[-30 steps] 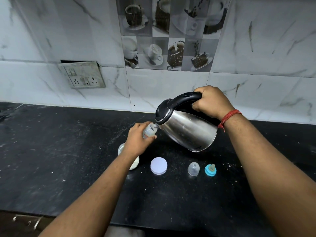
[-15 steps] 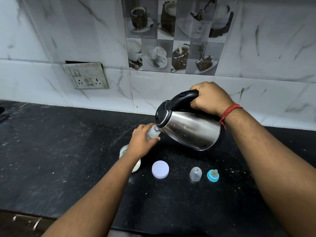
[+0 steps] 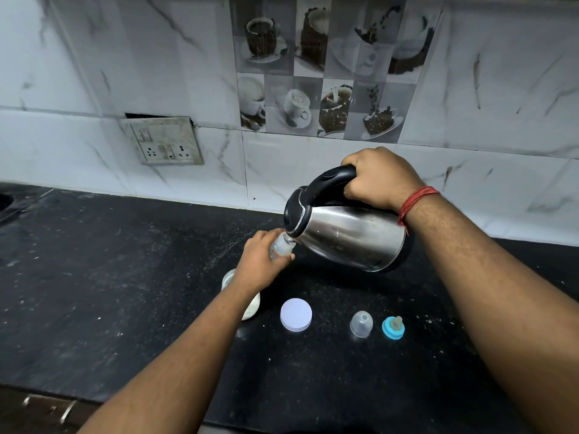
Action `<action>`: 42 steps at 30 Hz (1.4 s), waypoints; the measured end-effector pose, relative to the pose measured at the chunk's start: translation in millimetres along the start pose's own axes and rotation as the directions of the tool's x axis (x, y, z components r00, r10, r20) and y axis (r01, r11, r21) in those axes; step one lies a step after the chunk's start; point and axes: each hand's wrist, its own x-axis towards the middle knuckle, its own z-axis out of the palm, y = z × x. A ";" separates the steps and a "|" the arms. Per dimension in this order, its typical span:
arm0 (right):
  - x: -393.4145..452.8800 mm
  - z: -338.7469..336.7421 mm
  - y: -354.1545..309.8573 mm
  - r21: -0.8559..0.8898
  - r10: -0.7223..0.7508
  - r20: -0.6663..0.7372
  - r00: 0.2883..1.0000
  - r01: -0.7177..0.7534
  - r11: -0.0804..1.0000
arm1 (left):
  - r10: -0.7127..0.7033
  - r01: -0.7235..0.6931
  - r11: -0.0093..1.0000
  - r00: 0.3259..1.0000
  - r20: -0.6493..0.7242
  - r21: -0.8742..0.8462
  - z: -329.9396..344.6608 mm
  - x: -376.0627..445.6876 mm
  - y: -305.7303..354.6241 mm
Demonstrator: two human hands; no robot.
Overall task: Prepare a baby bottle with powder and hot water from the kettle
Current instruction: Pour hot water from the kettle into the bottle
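Note:
My left hand grips a small clear baby bottle above the black counter, its open mouth up against the kettle's spout. My right hand grips the black handle of a steel kettle, which is tilted far over to the left with its spout at the bottle's mouth. A jar of white powder stands open on the counter, mostly hidden under my left wrist. Its white round lid lies to the right. Further right sit the bottle's clear cap and its blue ring with the teat.
The black counter is dusted with white specks and runs back to a marble-tiled wall. A switch and socket plate is on the wall at the left. A drawer handle shows below the counter's front edge.
The kettle has tipped further over, nearly horizontal, with its spout kept at the bottle's mouth. Both hands keep their hold; the things on the counter have not moved.

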 end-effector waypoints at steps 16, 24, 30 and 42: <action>6.3 -5.0 -0.4 -0.061 -0.016 -0.013 1.000 0.015 0.998 | -0.010 0.010 1.000 1.000 0.025 0.004 4.9 5.4 -8.0; 7.4 -8.3 0.6 -0.064 -0.028 -0.012 1.000 0.027 0.998 | -0.003 0.003 1.000 1.000 0.015 -0.018 8.6 8.8 -8.7; 9.3 -9.1 3.6 -0.073 -0.028 -0.020 0.999 0.026 0.997 | 0.010 -0.009 1.000 1.000 0.008 -0.019 9.4 11.6 -9.0; 14.1 -4.6 9.7 -0.105 -0.047 -0.030 0.998 0.043 0.994 | 0.019 -0.019 1.000 1.000 0.009 0.010 12.7 20.0 -5.2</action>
